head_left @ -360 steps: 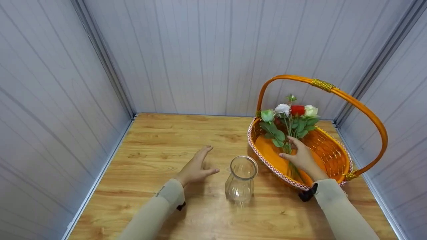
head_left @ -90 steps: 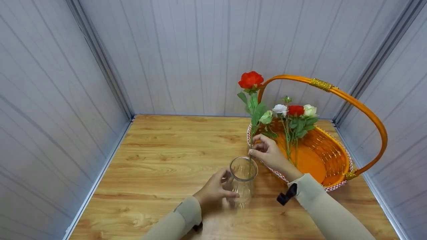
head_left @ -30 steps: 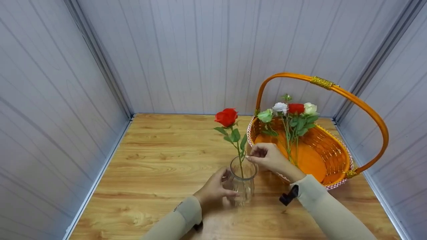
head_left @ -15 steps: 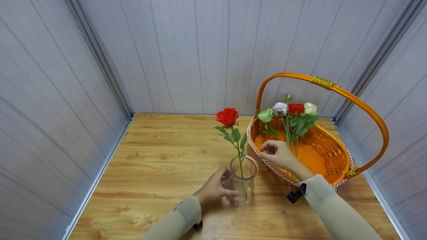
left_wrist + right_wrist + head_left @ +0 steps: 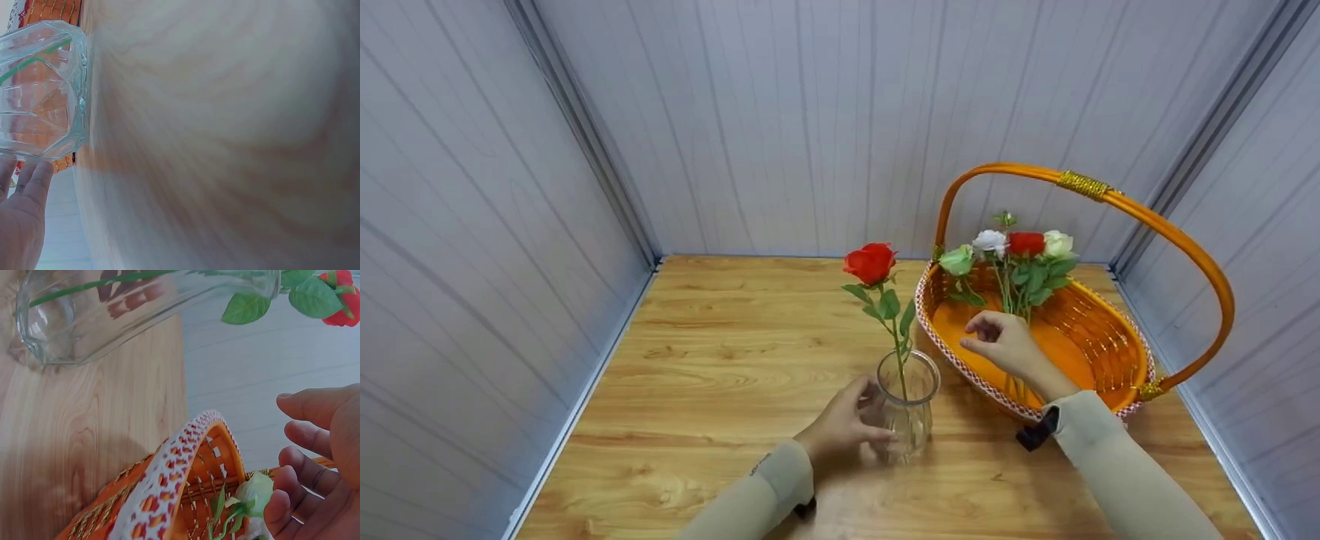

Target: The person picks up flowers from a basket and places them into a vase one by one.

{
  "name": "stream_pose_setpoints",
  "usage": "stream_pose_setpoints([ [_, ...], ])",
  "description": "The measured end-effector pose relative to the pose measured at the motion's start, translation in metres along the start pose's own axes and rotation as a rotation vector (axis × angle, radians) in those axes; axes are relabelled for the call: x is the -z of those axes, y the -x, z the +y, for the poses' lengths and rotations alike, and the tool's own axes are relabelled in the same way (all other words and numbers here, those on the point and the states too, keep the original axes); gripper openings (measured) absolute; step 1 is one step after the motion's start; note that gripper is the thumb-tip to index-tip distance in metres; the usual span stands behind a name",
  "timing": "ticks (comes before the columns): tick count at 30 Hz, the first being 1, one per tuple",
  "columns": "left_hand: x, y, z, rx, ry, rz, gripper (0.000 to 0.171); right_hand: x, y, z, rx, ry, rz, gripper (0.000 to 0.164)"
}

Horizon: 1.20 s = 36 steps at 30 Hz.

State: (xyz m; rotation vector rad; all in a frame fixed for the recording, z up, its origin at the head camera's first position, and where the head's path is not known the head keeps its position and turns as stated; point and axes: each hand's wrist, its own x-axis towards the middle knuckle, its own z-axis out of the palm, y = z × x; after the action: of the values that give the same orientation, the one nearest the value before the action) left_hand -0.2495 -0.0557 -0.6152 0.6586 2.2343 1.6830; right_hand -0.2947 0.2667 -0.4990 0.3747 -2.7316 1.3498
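Observation:
A clear glass vase (image 5: 906, 420) stands upright on the table, with a single red rose (image 5: 870, 263) leaning left in it. My left hand (image 5: 844, 424) holds the vase from its left side, thumb in front and fingers behind; the fingertips (image 5: 40, 171) meet the glass in the left wrist view. Above the near left part of the orange basket (image 5: 1140, 352) is my right hand (image 5: 1005, 345), fingers loosely bent around nothing. The right wrist view shows those fingers (image 5: 306, 439) apart. Several flowers lie in the basket, among them another red rose (image 5: 1026, 244) and a white flower (image 5: 990, 242).
The basket's tall arched handle (image 5: 1185, 255) rises over its right side. A pale green rose (image 5: 957, 260) and a cream rose (image 5: 1057, 245) lean at the basket's back rim. Grey panel walls (image 5: 810, 127) border the wooden table (image 5: 720, 360).
A red rose has come from the basket into the vase. My right hand has let go of it and moved right, over the basket. My left hand has come to the vase and stays there.

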Motion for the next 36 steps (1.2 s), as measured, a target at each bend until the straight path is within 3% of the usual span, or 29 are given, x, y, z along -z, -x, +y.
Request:
stream_pose_setpoints([
  [7,0.001,0.001,0.001,-0.011,-0.040,-0.008,0.072,0.003,0.000,0.010,-0.024,0.003,-0.002,0.017],
  [18,0.000,0.002,0.003,-0.001,-0.030,0.005,0.073,0.007,0.000,0.023,-0.042,0.005,0.012,0.017],
  [36,0.000,0.002,0.002,-0.008,-0.014,-0.003,0.075,0.029,0.004,0.041,-0.111,0.064,0.022,0.023],
])
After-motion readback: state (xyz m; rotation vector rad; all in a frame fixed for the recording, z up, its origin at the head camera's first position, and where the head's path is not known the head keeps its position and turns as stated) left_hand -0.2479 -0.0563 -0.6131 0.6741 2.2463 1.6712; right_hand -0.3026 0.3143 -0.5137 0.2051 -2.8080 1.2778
